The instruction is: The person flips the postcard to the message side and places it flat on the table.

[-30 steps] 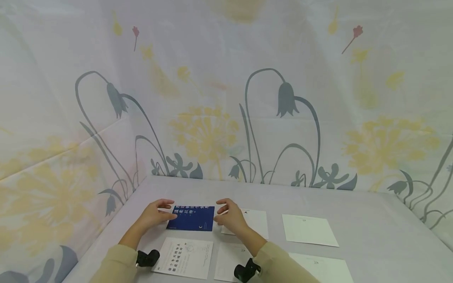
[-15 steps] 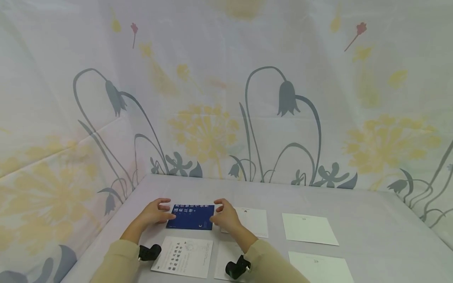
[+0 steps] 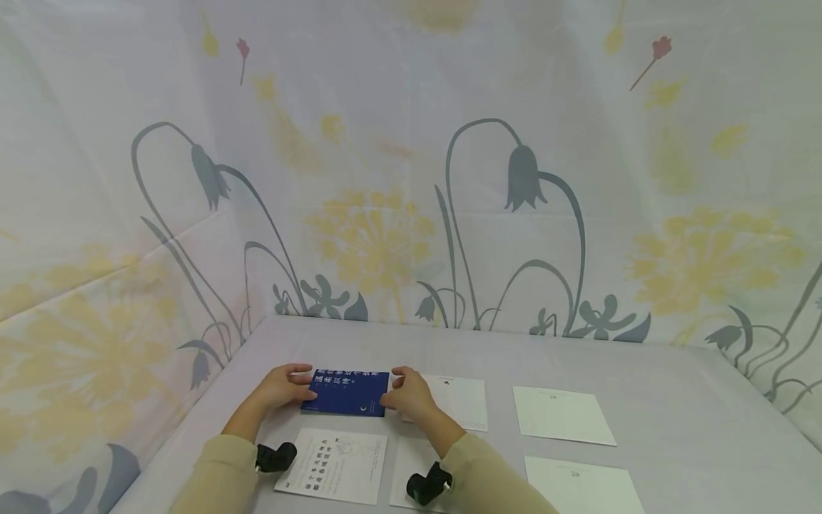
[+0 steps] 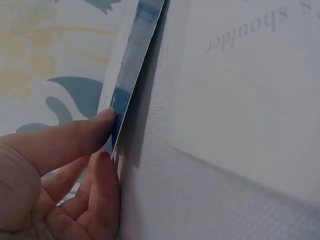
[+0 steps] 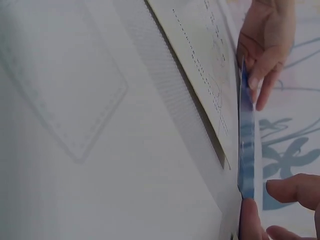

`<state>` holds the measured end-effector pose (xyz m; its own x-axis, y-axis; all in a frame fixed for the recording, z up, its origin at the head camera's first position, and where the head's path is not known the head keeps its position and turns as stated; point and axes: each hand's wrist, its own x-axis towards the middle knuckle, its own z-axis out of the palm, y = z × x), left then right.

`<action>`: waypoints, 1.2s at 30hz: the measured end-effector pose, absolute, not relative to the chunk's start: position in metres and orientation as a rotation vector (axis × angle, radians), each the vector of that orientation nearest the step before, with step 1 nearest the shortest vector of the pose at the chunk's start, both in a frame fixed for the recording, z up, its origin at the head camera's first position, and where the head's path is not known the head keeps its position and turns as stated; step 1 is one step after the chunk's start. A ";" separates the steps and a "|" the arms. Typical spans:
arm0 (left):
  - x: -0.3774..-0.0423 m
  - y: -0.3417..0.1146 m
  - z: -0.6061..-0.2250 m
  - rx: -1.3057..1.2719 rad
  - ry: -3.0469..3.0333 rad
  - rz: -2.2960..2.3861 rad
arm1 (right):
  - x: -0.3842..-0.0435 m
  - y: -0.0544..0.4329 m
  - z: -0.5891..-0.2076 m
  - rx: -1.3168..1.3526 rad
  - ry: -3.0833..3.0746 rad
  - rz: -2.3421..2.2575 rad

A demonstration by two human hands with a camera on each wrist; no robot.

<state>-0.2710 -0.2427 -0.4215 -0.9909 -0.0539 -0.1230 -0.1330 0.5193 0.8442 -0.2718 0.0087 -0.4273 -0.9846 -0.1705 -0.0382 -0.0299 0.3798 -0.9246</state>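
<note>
A blue postcard (image 3: pixel 347 392) with white lettering lies between my two hands at the back left of the table. My left hand (image 3: pixel 280 386) pinches its left edge, thumb on the face and fingers bent behind, as the left wrist view shows. At the right edge, my right hand (image 3: pixel 411 395) holds the near corner with its thumb (image 5: pixel 250 217), while one fingertip stands off from the card. The card's lower edge casts a shadow on the cloth in the left wrist view. Just in front lies a white postcard (image 3: pixel 337 464) printed with dark characters.
A white card (image 3: pixel 465 403) lies partly behind my right hand, and another (image 3: pixel 401 464) sits under the right forearm. Two more pale cards (image 3: pixel 564 415) lie to the right, one nearer. A flower-printed curtain (image 3: pixel 411 214) stands behind the table.
My right hand has moved left and its thumb has come onto the blue postcard's right edge. The left hand stays at the left edge almost unmoved.
</note>
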 end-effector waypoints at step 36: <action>-0.258 -0.246 -0.415 -0.162 2.615 1.711 | -0.271 0.015 -0.424 -0.188 2.233 -2.063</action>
<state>-0.2579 -0.2463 -0.4149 -0.9946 -0.0798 -0.0665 -0.0929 0.3966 0.9133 -0.2705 0.0148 -0.4238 -0.9878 -0.1550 0.0137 -0.0259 0.0772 -0.9967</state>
